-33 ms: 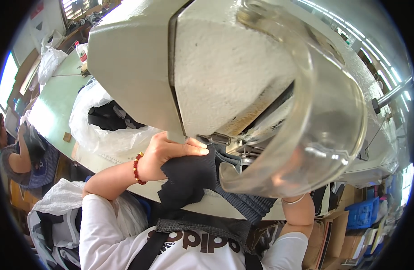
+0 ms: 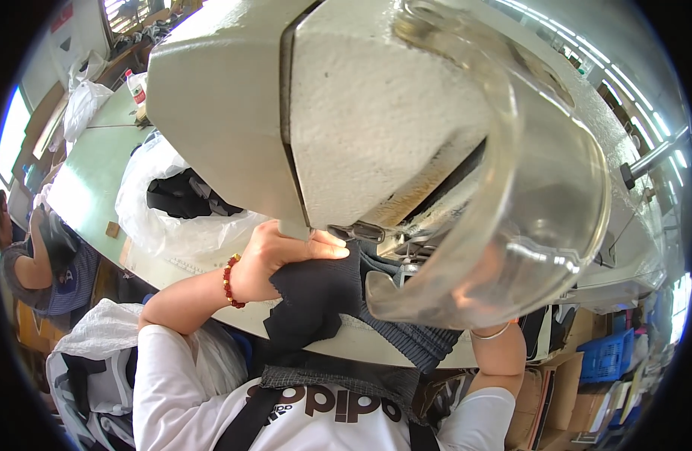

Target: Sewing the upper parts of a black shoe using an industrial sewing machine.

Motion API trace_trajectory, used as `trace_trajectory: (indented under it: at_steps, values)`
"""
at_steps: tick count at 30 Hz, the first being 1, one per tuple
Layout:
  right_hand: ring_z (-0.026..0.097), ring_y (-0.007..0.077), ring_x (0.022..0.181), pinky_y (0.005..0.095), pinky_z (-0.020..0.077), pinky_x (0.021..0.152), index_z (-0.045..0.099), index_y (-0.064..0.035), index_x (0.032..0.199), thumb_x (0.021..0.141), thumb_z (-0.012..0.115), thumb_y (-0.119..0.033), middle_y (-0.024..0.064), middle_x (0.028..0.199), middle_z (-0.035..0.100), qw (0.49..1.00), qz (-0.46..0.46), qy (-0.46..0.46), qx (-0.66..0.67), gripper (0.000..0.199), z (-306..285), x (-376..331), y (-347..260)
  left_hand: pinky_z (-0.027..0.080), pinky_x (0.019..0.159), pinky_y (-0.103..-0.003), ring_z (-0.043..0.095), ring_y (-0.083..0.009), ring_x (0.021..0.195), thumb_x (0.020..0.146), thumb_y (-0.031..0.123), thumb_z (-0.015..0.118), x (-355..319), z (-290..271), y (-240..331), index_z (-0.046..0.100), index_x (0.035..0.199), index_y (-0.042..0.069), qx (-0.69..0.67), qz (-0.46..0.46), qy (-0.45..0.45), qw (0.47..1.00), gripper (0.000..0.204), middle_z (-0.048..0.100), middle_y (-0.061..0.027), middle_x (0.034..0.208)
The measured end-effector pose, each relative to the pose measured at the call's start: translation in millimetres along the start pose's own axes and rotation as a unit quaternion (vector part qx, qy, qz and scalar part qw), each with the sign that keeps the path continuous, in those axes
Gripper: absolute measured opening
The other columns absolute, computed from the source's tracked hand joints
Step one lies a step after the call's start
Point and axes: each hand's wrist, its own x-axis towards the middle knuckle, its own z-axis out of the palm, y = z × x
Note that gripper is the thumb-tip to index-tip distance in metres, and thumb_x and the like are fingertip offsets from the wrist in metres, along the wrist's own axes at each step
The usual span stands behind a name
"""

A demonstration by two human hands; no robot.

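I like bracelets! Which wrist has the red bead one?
The left wrist's red bead bracelet, beside the dark fabric piece; the right wrist's thin silver bangle is plain.

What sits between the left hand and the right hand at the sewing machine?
In the head view, dark fabric spans the stretch from the left hand under the machine head. A clear curved guard covers the right hand, seen only blurred through it.
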Motion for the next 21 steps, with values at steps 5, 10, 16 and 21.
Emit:
trace_trajectory:
  at_steps: [5,10,16,21]
  values:
    - [0.072,0.0351,0.085,0.0429,0.0571,0.079,0.076,-0.0003,0.099,0.094,0.065,-0.003,0.0205,0.095,0.075,0.995,-0.028,-0.047,-0.078,0.012,-3,3,-22,0.049,0.067,-0.029,0.077,-0.0184,0.096,0.081,0.013,0.080,4,-1,-1,0.080,0.117,0.009,-0.006,0.015,0.001,1.000,0.036,0.080,-0.0072,0.110]
    - [0.072,0.0350,0.085,0.0427,0.0570,0.079,0.075,-0.0002,0.099,0.094,0.065,-0.003,0.0203,0.096,0.075,0.987,-0.039,-0.086,-0.128,0.013,-3,18,-36,0.057,0.077,-0.033,0.077,-0.0220,0.093,0.079,0.009,0.081,11,-7,13,0.081,0.115,0.010,0.013,-0.028,-0.037,0.999,0.037,0.080,-0.0077,0.109]
    - [0.072,0.0349,0.085,0.0424,0.0568,0.079,0.075,0.0000,0.100,0.094,0.064,-0.003,0.0201,0.096,0.075,0.984,-0.038,-0.097,-0.143,0.013,0,13,-40,0.058,0.079,-0.034,0.076,-0.0267,0.092,0.077,0.000,0.082,16,-4,9,0.080,0.113,0.008,0.014,0.028,0.029,0.999,0.037,0.079,-0.0110,0.102]
    - [0.072,0.0348,0.086,0.0422,0.0567,0.080,0.075,0.0001,0.100,0.094,0.064,-0.003,0.0200,0.096,0.075,0.984,-0.039,-0.095,-0.147,0.013,1,9,-41,0.057,0.087,-0.034,0.073,-0.0189,0.095,0.086,-0.003,0.082,-1,14,-1,0.076,0.107,0.002,-0.160,-0.169,0.179,0.956,0.022,0.078,-0.0077,0.103]
